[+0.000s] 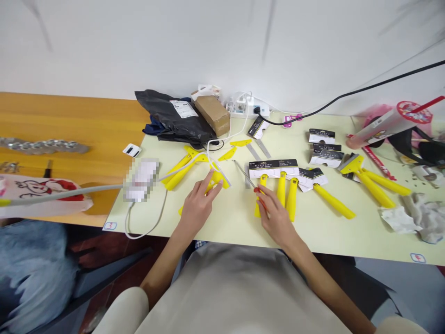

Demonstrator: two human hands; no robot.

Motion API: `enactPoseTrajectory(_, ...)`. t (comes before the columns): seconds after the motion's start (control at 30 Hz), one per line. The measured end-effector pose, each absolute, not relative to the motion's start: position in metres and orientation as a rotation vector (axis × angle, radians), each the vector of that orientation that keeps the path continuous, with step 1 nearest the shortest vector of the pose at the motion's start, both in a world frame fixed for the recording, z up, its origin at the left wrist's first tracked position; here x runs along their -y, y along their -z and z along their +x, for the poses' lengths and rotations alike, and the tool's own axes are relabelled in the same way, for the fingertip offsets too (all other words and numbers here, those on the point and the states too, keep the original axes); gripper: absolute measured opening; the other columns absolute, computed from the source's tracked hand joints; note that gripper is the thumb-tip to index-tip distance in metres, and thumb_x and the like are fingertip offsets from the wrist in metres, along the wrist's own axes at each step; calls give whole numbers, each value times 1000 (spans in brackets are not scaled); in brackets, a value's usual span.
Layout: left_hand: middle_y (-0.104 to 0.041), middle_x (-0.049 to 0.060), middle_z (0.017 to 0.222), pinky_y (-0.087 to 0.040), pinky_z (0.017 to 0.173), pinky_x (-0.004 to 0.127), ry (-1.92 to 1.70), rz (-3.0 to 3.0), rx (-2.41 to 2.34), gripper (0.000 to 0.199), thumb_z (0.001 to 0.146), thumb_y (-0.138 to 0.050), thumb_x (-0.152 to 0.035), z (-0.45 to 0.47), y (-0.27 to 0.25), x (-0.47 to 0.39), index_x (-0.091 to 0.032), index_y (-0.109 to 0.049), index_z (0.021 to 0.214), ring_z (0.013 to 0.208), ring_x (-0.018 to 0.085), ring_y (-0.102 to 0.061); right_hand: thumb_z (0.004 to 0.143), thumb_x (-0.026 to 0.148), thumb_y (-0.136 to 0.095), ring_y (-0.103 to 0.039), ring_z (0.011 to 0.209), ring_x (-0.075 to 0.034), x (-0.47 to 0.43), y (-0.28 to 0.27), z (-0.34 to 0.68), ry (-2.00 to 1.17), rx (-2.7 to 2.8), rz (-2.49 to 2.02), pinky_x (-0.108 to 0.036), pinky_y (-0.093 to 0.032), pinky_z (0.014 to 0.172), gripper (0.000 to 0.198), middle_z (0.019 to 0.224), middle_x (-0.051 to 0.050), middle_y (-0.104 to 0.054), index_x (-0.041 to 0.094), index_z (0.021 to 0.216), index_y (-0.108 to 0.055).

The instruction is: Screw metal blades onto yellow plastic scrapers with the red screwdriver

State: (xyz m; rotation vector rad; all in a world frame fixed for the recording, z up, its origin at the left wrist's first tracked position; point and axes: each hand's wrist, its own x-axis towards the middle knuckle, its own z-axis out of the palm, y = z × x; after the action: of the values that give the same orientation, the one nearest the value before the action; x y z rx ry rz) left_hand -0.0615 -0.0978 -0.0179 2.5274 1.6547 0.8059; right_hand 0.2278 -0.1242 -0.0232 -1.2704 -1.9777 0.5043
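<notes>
My left hand (198,206) is closed over a yellow scraper (219,178), thumb and forefinger at its head. The scraper's blade edge points right, and part of its handle is hidden under the hand. In my right hand (276,215) is a screwdriver (246,175) with a red handle, its metal shaft pointing up and left. Near its tip lie a loose yellow cover piece (227,154) and another yellow cover (241,143). Beside my right hand are several yellow scrapers (281,191) with black-and-white card sleeves (269,168) over their heads.
More scrapers (333,202) and cards (321,136) lie to the right, near a drink cup (385,125) and crumpled tissue (422,215). A black parcel bag (170,120), cardboard box (212,113) and power strip (239,109) stand behind. A white cable (184,164) crosses the left side.
</notes>
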Motion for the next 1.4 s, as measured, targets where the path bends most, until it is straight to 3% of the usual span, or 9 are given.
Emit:
enactPoseTrajectory(0.13, -51, 7, 168, -60, 97, 46, -897, 2505, -1553, 62, 102, -42, -5, -61, 15, 96, -35, -62, 152, 121, 30, -64, 94, -4, -39, -28, 164, -33, 146, 27, 200, -468, 2191, -1320, -63, -46, 128, 104, 181, -1, -14, 46, 172, 6)
enactPoseTrajectory(0.3, -51, 9, 167, -60, 96, 46, -881, 2508, -1560, 63, 102, -41, -5, -62, 18, 92, -33, -58, 156, 125, 31, -64, 89, -13, -38, -15, 164, -38, 147, 11, 181, -308, 2386, -1312, -64, -41, 130, 109, 178, -19, -11, 23, 168, 29)
enactPoseTrajectory(0.5, -49, 11, 168, -62, 98, 47, -861, 2522, -1585, 65, 100, -42, -5, -57, 15, 82, -31, -54, 158, 131, 32, -63, 94, -1, -54, -24, 163, -42, 143, 12, 168, -194, 2601, -1338, -60, -43, 129, 72, 169, -28, -39, 1, 165, -39)
enactPoseTrajectory(0.63, -50, 13, 166, -59, 109, 47, -982, 2412, -1500, 61, 104, -43, -7, -58, 9, 79, -31, -50, 159, 143, 30, -58, 100, 25, -63, -55, 146, -49, 98, -9, 180, -280, 2772, -1201, -62, -59, 111, 44, 156, -35, -55, 0, 136, -67)
enactPoseTrajectory(0.73, -50, 14, 165, -54, 116, 47, -1078, 2265, -1387, 54, 107, -45, -11, -62, 4, 82, -30, -52, 156, 150, 27, -54, 103, 9, -45, -75, 118, -30, 10, -37, 208, -424, 2831, -1117, -46, -66, 96, 44, 140, -19, -72, 17, 142, -63)
enactPoseTrajectory(0.93, -55, 14, 161, -46, 124, 49, -1072, 1847, -1262, 38, 109, -52, -22, -64, -9, 99, -28, -59, 146, 152, 27, -52, 85, -7, -49, -52, 145, -39, -186, -36, 255, 50, 3034, -1049, -60, -47, 116, 64, 148, -21, -64, 9, 145, -62)
enactPoseTrajectory(1.07, -64, 14, 148, -61, 93, 37, -1066, 1397, -1188, 32, 107, -61, -29, -68, -10, 110, -28, -61, 138, 123, 25, -69, 88, 8, -66, -57, 130, -38, -243, -12, 261, 51, 3163, -877, -60, -47, 112, 45, 133, -15, -71, 16, 132, -71)
enactPoseTrajectory(1.17, -73, 11, 125, -53, 66, 28, -1084, 1136, -1077, 24, 104, -67, -30, -70, -10, 113, -27, -57, 126, 94, 19, -69, 88, 20, -75, -59, 120, -36, -259, -2, 263, -31, 3178, -872, -59, -47, 107, 29, 118, -13, -72, 15, 116, -75)
enactPoseTrajectory(1.4, -72, 6, 99, -47, 63, 27, -1092, 1037, -962, 22, 102, -72, -29, -72, -14, 115, -24, -54, 113, 73, 13, -59, 84, 32, -83, -58, 126, -37, -275, -8, 255, -16, 3289, -878, -55, -45, 109, 55, 133, -13, -68, 17, 134, -67)
